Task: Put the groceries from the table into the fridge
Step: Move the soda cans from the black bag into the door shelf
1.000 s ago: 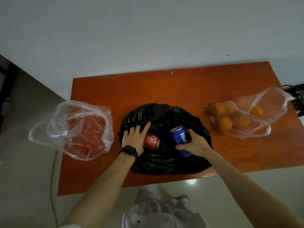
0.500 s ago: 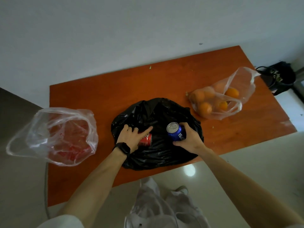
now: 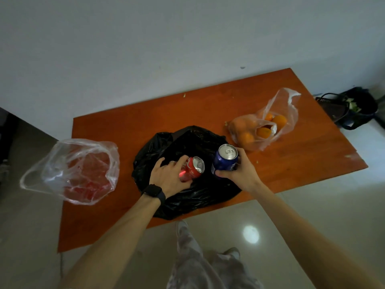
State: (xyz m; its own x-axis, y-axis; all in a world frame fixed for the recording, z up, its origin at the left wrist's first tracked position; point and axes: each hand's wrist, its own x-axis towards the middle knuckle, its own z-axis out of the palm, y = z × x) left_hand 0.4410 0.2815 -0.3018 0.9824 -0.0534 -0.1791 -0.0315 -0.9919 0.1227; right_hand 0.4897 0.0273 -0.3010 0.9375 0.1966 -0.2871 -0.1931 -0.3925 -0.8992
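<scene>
The left hand (image 3: pixel 169 176) wraps its grip around a red can (image 3: pixel 192 168) over the black bag (image 3: pixel 200 197). The right hand (image 3: pixel 239 174) holds a blue can (image 3: pixel 225 158) upright above the table (image 3: pixel 129 124).

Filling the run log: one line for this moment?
left hand: grips red soda can | right hand: holds blue soda can | over black plastic bag

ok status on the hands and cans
Left hand gripping red can over black bag. Right hand holding blue can upright. Nothing blocking.

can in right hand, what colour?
Blue with a silver top: the blue can in the right hand, head view.
</scene>
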